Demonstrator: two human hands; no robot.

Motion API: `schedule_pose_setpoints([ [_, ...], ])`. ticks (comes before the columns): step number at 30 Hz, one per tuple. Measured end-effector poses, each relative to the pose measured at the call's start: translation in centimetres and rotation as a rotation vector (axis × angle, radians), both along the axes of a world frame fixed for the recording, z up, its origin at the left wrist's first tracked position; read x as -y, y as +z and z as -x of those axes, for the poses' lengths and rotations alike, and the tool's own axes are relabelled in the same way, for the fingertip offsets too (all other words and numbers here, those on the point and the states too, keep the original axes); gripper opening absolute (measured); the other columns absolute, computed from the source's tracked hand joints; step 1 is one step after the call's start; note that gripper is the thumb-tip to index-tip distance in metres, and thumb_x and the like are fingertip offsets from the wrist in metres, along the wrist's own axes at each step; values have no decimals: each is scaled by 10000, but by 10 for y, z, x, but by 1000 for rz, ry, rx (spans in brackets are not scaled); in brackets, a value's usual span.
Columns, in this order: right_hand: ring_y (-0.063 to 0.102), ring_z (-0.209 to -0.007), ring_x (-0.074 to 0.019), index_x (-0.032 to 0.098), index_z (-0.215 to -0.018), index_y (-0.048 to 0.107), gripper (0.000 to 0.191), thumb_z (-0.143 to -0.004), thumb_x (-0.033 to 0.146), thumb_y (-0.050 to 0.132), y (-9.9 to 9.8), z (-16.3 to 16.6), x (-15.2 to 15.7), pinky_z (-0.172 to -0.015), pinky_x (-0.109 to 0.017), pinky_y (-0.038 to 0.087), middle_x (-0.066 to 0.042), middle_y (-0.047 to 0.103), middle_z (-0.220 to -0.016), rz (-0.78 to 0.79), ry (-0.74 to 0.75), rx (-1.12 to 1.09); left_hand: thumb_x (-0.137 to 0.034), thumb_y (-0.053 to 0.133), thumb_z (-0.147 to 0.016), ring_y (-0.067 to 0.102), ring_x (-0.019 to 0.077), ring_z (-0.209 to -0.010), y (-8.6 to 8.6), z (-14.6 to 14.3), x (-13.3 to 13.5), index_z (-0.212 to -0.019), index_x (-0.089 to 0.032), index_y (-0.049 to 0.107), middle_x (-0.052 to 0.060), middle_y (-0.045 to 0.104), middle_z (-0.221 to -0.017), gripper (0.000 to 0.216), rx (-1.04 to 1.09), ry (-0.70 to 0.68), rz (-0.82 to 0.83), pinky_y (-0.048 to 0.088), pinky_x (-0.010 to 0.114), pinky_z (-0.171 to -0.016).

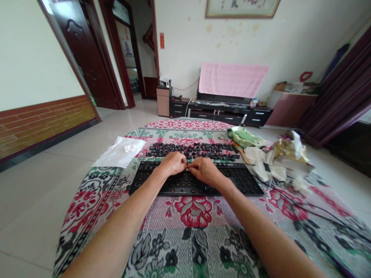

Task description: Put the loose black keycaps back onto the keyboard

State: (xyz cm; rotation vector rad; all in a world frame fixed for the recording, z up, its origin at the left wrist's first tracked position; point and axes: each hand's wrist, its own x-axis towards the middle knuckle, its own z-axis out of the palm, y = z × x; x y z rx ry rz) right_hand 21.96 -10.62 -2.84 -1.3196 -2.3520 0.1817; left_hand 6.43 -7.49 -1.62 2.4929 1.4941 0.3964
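Note:
A black keyboard (179,188) with most of its keycaps off lies across the table, its bare key sockets showing. My left hand (174,163) is over its upper middle, fingers closed in a pinch. My right hand (204,170) meets it there, thumb and fingertips pressed together almost touching the left fingertips. Whatever sits between the fingers is too small to make out. Just beyond the keyboard, loose black keycaps (203,148) lie in rough rows on the cloth.
A flowered tablecloth (194,212) covers the table. White paper (116,153) with a crumpled tissue (130,148) lies at left. At right are a green bag (245,137), pale cloth gloves (262,164), a gold package (290,148) and a black cable (307,206).

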Motion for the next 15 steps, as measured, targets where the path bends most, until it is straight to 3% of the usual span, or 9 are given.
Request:
schedule_pose_setpoints([
  [13,550,-620,-121,185,-731,665,162,-700,198,507,2,1,-3,-564,-215,354,-17,639,-683,23,-50,24,-277,484,-681,596,193,-749,4,-7,7,-754,-210,661,62,660,-763,202,-101,54,-48,415,256,-627],
  [15,554,-638,-122,186,-760,664,176,-707,187,496,3,0,-1,-574,-214,360,-20,643,-712,26,-40,14,-264,488,-671,594,179,-721,4,-4,5,-736,-206,665,47,661,-741,197,-67,13,-14,410,244,-625],
])
